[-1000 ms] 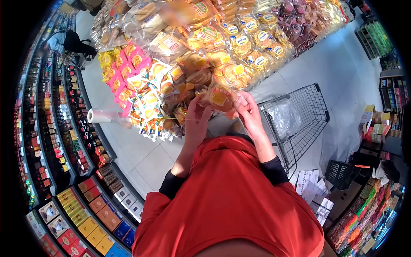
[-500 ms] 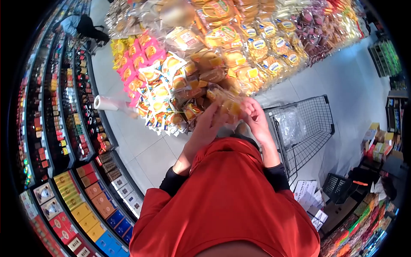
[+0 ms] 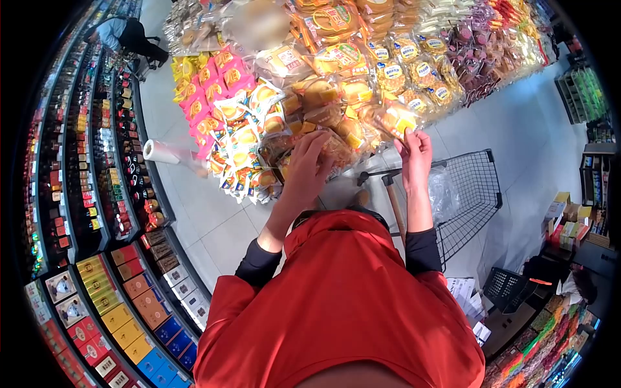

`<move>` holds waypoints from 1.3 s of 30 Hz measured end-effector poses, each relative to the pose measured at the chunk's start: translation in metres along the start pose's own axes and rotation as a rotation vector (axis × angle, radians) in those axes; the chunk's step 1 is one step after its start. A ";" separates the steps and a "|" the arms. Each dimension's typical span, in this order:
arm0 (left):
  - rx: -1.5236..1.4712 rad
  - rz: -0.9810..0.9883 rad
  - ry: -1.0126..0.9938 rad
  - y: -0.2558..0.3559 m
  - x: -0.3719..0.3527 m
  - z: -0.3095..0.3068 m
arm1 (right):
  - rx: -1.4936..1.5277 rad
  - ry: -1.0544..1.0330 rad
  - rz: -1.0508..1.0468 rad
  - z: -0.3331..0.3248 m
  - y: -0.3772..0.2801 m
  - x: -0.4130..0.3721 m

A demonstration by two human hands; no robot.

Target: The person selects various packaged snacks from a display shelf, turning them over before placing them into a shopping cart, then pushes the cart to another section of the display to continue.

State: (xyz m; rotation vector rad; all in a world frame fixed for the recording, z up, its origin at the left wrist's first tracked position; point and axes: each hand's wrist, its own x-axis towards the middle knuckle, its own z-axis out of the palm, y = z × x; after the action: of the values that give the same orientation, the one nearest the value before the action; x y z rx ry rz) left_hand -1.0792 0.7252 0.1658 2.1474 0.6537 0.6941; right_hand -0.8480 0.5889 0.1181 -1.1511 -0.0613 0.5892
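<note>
My right hand (image 3: 416, 150) pinches the lower edge of a clear-wrapped bread pack (image 3: 396, 119) with a yellow label, at the front edge of the heaped display. Further left, my left hand (image 3: 309, 161) is curved around the near side of another wrapped bread pack (image 3: 338, 152), fingers over it and thumb below. That pack is partly hidden behind the fingers. Around both hands lie more wrapped buns (image 3: 320, 90), and white-and-orange snack packets (image 3: 244, 139) spread to the left of my left hand.
A black wire shopping cart (image 3: 469, 187) with clear plastic in it stands right of my body. A roll of plastic bags (image 3: 160, 152) sticks out at the display's left. Stocked shelves (image 3: 84, 161) line the left side, where a person (image 3: 126, 40) bends forward. Cartons (image 3: 569, 216) stand far right.
My hands have drawn apart. The right hand has moved up and right to the pack with the yellow label; my left hand has shifted slightly left. More of the cart's handle shows.
</note>
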 end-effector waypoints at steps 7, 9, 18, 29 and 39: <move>0.453 0.144 -0.027 -0.019 0.004 0.030 | -0.255 -0.092 -0.085 0.032 0.021 0.031; 0.464 0.131 -0.013 -0.032 0.002 0.038 | -0.244 -0.114 -0.107 0.033 0.041 0.043; 0.471 0.118 0.094 -0.040 -0.001 0.054 | -0.652 -0.325 -0.265 0.040 0.041 0.049; 0.251 0.125 0.183 -0.037 -0.014 0.036 | -0.690 -0.364 -0.245 0.039 0.036 0.032; 0.452 0.136 0.494 -0.074 0.033 -0.071 | -0.682 -0.244 -0.387 0.035 0.040 0.026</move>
State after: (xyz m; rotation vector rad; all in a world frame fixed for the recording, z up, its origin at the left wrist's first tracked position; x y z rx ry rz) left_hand -1.1189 0.8248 0.1556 2.4626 1.0059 1.2732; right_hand -0.8546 0.6412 0.0912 -1.6637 -0.7242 0.3607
